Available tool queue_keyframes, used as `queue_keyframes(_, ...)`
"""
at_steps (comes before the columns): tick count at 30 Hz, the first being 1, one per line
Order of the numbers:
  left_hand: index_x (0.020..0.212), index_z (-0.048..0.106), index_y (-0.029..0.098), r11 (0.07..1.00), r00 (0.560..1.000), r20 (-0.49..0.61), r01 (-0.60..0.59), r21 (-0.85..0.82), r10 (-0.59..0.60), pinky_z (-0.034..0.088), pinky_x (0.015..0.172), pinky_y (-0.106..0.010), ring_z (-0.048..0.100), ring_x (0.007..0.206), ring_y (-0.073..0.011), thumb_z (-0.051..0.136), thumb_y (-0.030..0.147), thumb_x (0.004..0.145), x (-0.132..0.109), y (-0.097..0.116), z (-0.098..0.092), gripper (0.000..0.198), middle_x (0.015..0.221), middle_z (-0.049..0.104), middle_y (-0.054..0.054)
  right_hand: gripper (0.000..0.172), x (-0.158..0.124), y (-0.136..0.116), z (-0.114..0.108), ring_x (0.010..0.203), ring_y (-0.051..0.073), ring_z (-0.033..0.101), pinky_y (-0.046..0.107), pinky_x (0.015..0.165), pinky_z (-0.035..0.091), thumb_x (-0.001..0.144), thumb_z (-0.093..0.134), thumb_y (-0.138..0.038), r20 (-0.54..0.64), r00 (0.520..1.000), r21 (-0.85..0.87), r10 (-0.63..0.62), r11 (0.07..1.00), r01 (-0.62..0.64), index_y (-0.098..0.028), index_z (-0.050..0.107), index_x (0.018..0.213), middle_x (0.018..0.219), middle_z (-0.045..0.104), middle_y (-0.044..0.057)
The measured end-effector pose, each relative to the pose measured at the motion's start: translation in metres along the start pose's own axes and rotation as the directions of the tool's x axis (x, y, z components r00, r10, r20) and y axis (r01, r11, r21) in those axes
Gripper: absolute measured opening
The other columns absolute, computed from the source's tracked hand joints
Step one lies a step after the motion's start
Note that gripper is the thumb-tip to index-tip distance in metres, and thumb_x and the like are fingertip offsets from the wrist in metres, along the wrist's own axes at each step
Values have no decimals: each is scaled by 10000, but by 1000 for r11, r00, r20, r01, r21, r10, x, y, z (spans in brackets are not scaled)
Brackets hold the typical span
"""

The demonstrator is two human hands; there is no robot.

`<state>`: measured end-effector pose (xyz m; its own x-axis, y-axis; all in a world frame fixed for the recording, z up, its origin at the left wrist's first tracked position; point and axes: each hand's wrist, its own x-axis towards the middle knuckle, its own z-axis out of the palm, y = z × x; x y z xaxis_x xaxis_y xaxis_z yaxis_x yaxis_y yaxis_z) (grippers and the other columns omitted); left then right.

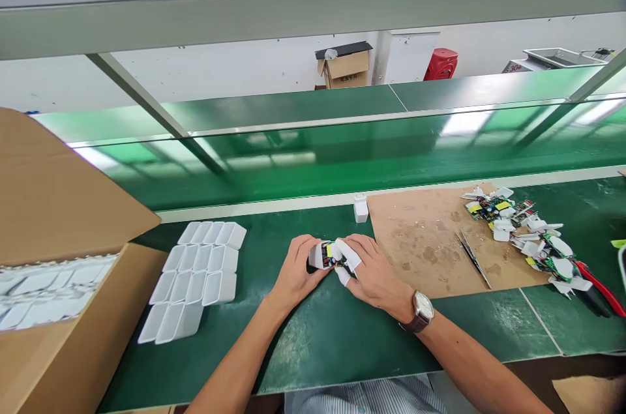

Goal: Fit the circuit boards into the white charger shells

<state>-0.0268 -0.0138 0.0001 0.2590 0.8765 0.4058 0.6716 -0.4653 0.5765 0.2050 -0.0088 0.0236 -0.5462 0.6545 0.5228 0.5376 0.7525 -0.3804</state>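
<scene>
Over the green bench, my left hand [295,274] is closed around a white plastic housing [317,255]. Fingers of my right hand [375,274] grip a small circuit board [332,255] with a yellow component and white plastic pieces [348,252] on it. The board's left end sits at the housing's mouth; how far inside it reaches is hidden. Left of my hands, open white housings [195,270] stand in rows on the bench. A single white housing [360,209] stands beyond my hands, beside the brown cardboard sheet [415,238].
Tweezers [473,259] lie on the cardboard sheet. At right is a heap of circuit boards with white parts [528,231], near red-handled pliers [599,287]. An open carton [98,329] of white pieces stands at left. A green partition [342,160] runs behind the bench.
</scene>
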Motion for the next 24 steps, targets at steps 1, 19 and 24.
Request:
queue_keyframes(1, 1315, 483, 253, 1000, 1000, 8, 13, -18, -13, 539, 1025, -489, 616, 1174, -289, 707, 381, 923, 1, 0, 0, 469, 1246, 584, -121, 719, 1, 0, -1, 1240, 355, 550, 571, 1022, 535, 893, 574, -130, -19, 1000, 6, 3, 1000, -3, -160, 333, 1570, 1333, 613, 182)
queue_keyframes(19, 1472, 528, 316, 887, 990, 104, 134, -441, -97, 356, 1214, -588, 349, 1520, -320, 755, 432, 901, 4, 4, -17, 625, 1407, 655, -113, 566, 7, 1, -8, 1177, 298, 613, 499, 963, 587, 910, 631, -207, -155, 981, 207, 120, 974, -86, -252, 470, 1451, 1209, 651, 121)
queue_keyframes(24, 1350, 658, 314, 859, 978, 121, 207, -469, -170, 415, 1181, -537, 444, 1437, -312, 777, 437, 877, 3, 4, -14, 503, 1315, 683, -104, 591, 7, 2, -6, 1157, 290, 628, 504, 961, 593, 900, 653, -184, -165, 981, 235, 100, 970, -59, -271, 465, 1454, 1207, 662, 110)
